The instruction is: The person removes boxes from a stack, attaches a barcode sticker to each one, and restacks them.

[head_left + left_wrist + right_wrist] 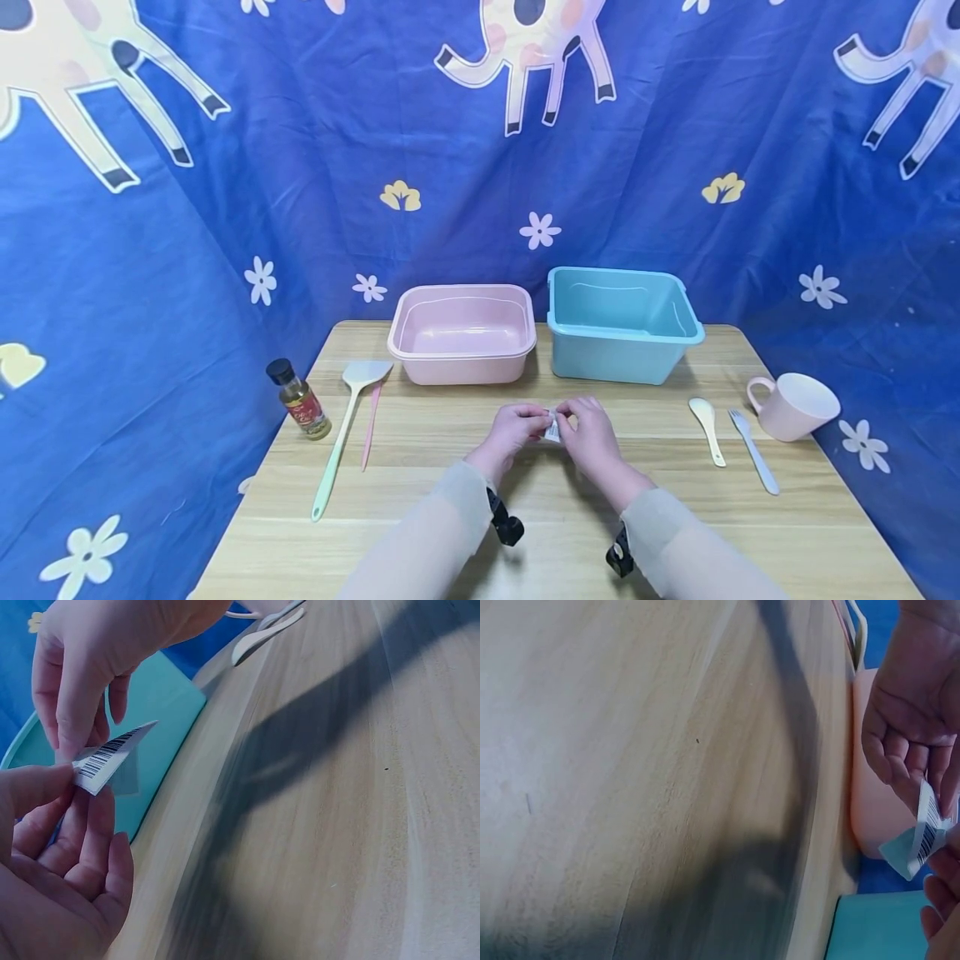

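Both hands meet over the middle of the table, in front of the two tubs. Between them is a small white barcode label (pixel 109 759), creased into an angle, its black bars facing the left wrist camera. My left hand (pixel 512 435) pinches one edge between thumb and fingers. From the other side my right hand (pixel 594 442) pinches the label too, with fingertips close to those of the left. In the right wrist view a paler, bluish flap shows at the label's lower end, and the right hand (pixel 945 896) is partly cut off by the frame.
A pink tub (pixel 462 371) and a blue tub (pixel 618 358) stand at the back. To the left are a sauce bottle (pixel 306 407), a spatula (pixel 345 433) and a thin pink stick (pixel 371 425). A white spoon (pixel 707 425), a blue fork (pixel 754 454) and a pink mug (pixel 798 407) are right.
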Tool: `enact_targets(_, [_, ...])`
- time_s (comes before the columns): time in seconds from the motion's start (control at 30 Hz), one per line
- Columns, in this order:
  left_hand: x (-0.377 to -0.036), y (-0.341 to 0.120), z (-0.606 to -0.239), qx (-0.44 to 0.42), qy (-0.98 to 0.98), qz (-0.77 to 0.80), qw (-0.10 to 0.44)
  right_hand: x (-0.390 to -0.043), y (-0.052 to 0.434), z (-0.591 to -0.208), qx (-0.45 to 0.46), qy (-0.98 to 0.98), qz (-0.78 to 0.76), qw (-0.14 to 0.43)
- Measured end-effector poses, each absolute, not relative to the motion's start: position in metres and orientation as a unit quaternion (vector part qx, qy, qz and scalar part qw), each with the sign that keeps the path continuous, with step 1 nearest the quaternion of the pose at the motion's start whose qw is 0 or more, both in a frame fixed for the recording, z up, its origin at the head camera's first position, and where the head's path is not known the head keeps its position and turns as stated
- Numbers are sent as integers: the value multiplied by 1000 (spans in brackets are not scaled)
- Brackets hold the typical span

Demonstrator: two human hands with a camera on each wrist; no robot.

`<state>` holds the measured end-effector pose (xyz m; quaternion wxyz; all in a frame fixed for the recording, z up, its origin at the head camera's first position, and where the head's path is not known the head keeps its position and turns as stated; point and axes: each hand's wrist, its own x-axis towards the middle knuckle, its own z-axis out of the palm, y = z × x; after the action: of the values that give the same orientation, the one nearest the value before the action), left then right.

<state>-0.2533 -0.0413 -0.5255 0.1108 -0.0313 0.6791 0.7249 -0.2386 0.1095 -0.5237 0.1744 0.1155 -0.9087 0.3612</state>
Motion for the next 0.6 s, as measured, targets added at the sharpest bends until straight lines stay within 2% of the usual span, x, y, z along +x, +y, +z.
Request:
enact_targets(0.3, [-253, -40, -528, -44, 680, 724, 108, -238, 110, -520, 60, -889, 426, 159])
enact_targets(0.6, [-255, -41, -532, -51, 683, 721, 102, -240, 110, -515, -34, -854, 509, 99])
